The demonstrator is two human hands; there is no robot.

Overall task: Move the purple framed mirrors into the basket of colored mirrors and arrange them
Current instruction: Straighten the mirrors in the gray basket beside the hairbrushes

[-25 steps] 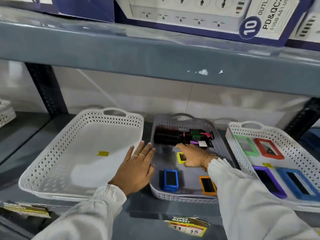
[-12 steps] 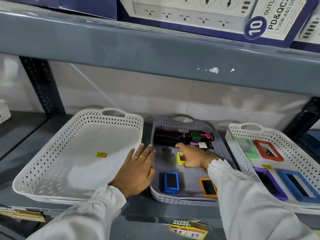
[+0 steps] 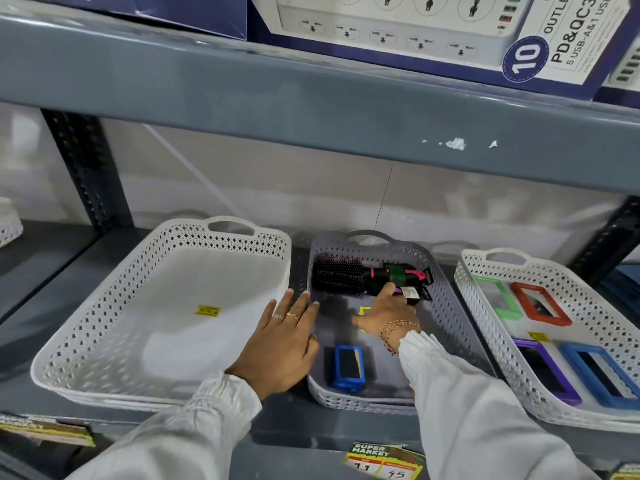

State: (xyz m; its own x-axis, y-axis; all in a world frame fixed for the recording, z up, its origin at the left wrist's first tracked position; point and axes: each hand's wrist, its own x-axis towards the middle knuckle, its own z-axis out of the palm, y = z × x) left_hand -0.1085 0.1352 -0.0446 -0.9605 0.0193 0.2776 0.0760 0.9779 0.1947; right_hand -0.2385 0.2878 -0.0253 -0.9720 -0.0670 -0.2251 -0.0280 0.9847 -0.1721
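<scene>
A grey basket in the middle of the shelf holds a black hairbrush, a yellow mirror, a blue mirror and a small purple piece under the brush handle. My right hand reaches into this basket, covering most of the yellow mirror, with its fingertips at the purple piece. My left hand lies flat with spread fingers on the grey basket's left rim. The white basket of colored mirrors on the right holds green, red, purple and blue frames.
A large white basket with only a yellow sticker inside stands to the left. A grey upper shelf hangs low overhead, carrying boxes of power strips. Price tags sit on the front edge of the shelf.
My right hand has slid forward off the yellow mirror toward the purple piece under the brush handle. My left hand has stayed on the basket rim.
</scene>
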